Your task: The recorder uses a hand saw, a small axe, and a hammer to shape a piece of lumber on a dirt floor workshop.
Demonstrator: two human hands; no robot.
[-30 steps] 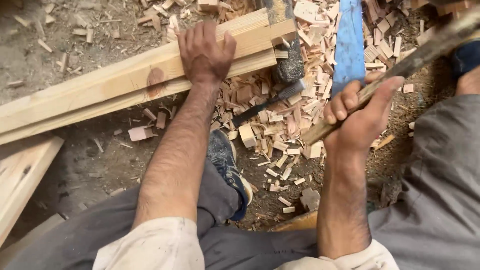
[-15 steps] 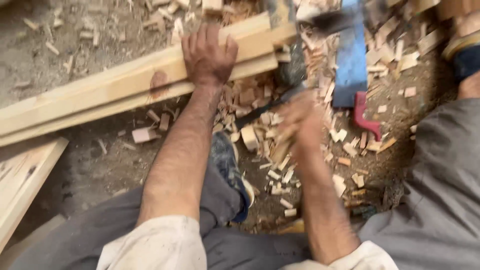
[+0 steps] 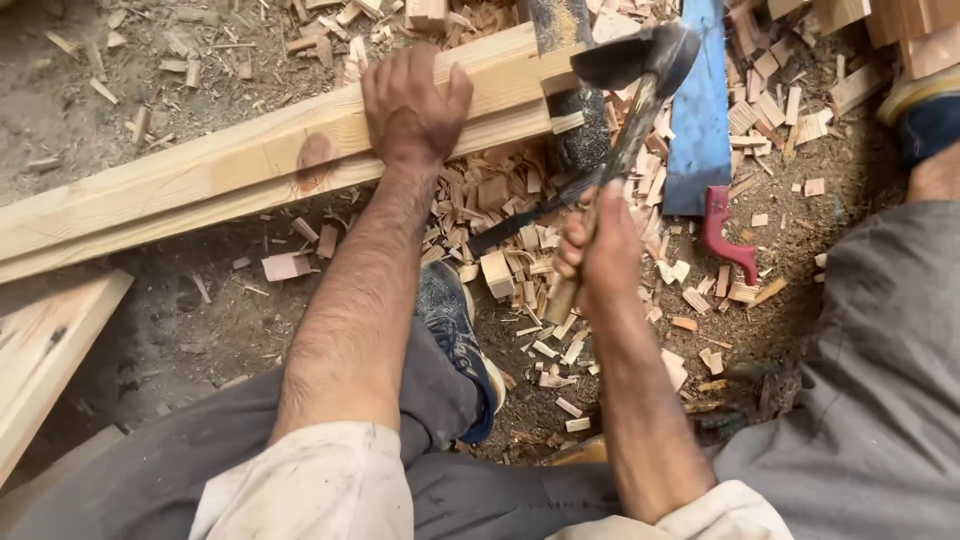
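Observation:
My left hand (image 3: 412, 108) presses flat on a long pale wooden beam (image 3: 200, 185) that runs from the left edge up toward the top centre. My right hand (image 3: 598, 252) grips the wooden handle of an adze-like axe (image 3: 640, 62). Its dark metal head is down at the notched end of the beam (image 3: 550, 90). My foot in a dark blue shoe (image 3: 455, 335) rests on the ground between my arms.
Wood chips (image 3: 520, 260) lie thick on the dirt below the beam's end. A blue-bladed handsaw with a red handle (image 3: 705, 130) lies to the right. More pale planks (image 3: 40, 350) sit at the lower left, wood blocks at the top right.
My right hand has swung the axe from raised at the right down and leftward onto the beam's end. My left hand has stayed pressed on the beam.

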